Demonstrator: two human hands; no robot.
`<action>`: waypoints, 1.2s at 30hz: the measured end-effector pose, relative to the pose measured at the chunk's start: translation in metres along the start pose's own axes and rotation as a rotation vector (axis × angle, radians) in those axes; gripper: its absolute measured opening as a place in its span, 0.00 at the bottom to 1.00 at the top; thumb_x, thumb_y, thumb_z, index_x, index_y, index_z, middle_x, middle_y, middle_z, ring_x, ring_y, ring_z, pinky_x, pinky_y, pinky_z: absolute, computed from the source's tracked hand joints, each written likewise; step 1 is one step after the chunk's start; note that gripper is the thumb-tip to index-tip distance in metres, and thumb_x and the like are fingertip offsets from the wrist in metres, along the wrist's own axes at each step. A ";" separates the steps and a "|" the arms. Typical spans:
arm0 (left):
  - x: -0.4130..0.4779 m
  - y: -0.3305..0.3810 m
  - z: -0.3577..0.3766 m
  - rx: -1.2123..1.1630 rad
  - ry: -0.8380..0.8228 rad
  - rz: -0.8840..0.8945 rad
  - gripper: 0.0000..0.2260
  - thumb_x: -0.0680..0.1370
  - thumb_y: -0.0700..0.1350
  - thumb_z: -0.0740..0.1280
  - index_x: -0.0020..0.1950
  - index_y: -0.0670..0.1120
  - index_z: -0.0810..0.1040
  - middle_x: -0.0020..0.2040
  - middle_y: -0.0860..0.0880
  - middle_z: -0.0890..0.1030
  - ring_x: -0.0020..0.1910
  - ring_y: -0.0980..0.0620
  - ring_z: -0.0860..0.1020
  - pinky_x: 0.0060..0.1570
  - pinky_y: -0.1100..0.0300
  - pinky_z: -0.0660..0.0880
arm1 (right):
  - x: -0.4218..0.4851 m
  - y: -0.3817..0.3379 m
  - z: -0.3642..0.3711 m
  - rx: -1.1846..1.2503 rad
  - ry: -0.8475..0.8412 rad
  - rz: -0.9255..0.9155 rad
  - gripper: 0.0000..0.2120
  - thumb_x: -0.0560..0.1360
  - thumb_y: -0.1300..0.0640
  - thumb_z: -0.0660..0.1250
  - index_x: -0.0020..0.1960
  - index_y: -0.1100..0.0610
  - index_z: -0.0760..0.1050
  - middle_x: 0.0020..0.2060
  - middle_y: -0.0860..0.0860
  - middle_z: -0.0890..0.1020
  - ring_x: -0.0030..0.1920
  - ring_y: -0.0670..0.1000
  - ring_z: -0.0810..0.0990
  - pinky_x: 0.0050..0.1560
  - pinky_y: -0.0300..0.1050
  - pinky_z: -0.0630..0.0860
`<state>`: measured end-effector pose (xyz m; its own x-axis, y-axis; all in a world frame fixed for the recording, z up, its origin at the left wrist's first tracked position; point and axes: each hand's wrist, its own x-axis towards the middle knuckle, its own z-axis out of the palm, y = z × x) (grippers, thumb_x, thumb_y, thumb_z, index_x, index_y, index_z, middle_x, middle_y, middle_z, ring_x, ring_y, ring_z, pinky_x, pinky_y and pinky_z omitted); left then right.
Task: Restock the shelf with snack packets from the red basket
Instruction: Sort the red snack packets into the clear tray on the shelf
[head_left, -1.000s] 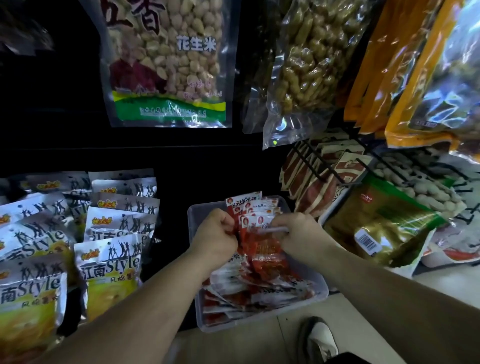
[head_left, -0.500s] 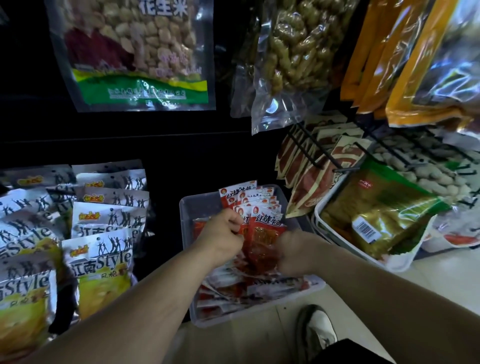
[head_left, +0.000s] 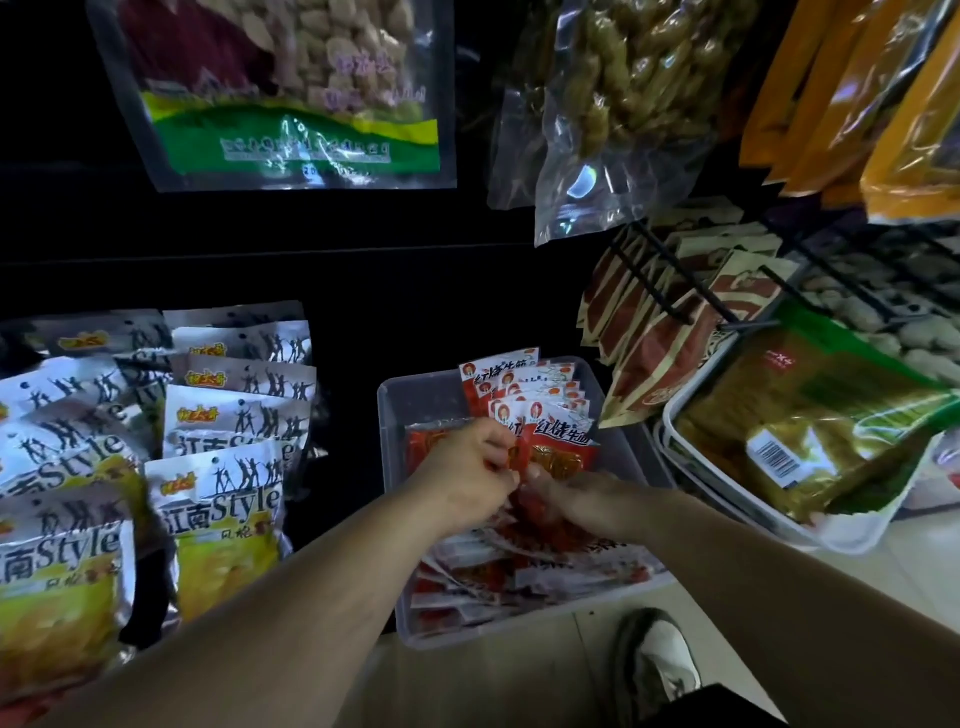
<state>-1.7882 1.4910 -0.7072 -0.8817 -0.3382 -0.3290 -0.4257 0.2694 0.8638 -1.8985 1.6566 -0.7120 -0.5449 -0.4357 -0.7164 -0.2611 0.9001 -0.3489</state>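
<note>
A clear plastic bin (head_left: 415, 387) on the low shelf holds small red snack packets. A row of them (head_left: 530, 392) stands upright at the back; several more (head_left: 524, 566) lie loose at the front. My left hand (head_left: 462, 478) pinches the left edge of the frontmost upright red packet (head_left: 563, 457). My right hand (head_left: 587, 501) is lower, its fingers curled at the bottom of that same packet. The red basket is not in view.
Silver and yellow "Style" packets (head_left: 218, 499) fill the shelf to the left. A white tray with a gold and green bag (head_left: 810, 441) sits at the right, beside brown packets on black wire hooks (head_left: 670, 332). Peanut bags hang above. My shoe (head_left: 657, 665) is on the floor.
My right hand has dropped from the packets' tops to their lower edge. The left hand stays at the packets. The view has tilted downward a little.
</note>
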 end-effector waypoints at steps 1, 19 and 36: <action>0.002 0.000 0.002 0.003 -0.001 -0.003 0.14 0.79 0.43 0.73 0.57 0.61 0.74 0.53 0.60 0.77 0.53 0.60 0.78 0.46 0.68 0.75 | 0.000 -0.002 -0.001 0.008 0.059 -0.039 0.50 0.65 0.12 0.42 0.67 0.43 0.78 0.67 0.49 0.78 0.63 0.52 0.76 0.62 0.48 0.68; -0.001 0.003 -0.013 0.050 0.076 -0.043 0.16 0.80 0.42 0.71 0.67 0.54 0.77 0.59 0.56 0.78 0.59 0.54 0.78 0.57 0.62 0.75 | 0.030 -0.022 -0.008 -0.156 0.571 -0.084 0.11 0.78 0.66 0.63 0.53 0.51 0.75 0.47 0.53 0.82 0.43 0.57 0.79 0.38 0.49 0.76; -0.044 0.065 -0.047 -0.271 0.165 0.246 0.07 0.77 0.40 0.76 0.52 0.50 0.86 0.47 0.42 0.87 0.46 0.48 0.85 0.52 0.46 0.81 | -0.085 -0.085 -0.066 0.494 0.432 -0.637 0.07 0.76 0.61 0.77 0.48 0.52 0.80 0.36 0.49 0.87 0.36 0.44 0.83 0.39 0.37 0.77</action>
<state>-1.7673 1.4813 -0.6188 -0.8967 -0.4394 -0.0528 -0.1170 0.1202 0.9858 -1.8824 1.6176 -0.5818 -0.6914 -0.7211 -0.0453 -0.2988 0.3425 -0.8907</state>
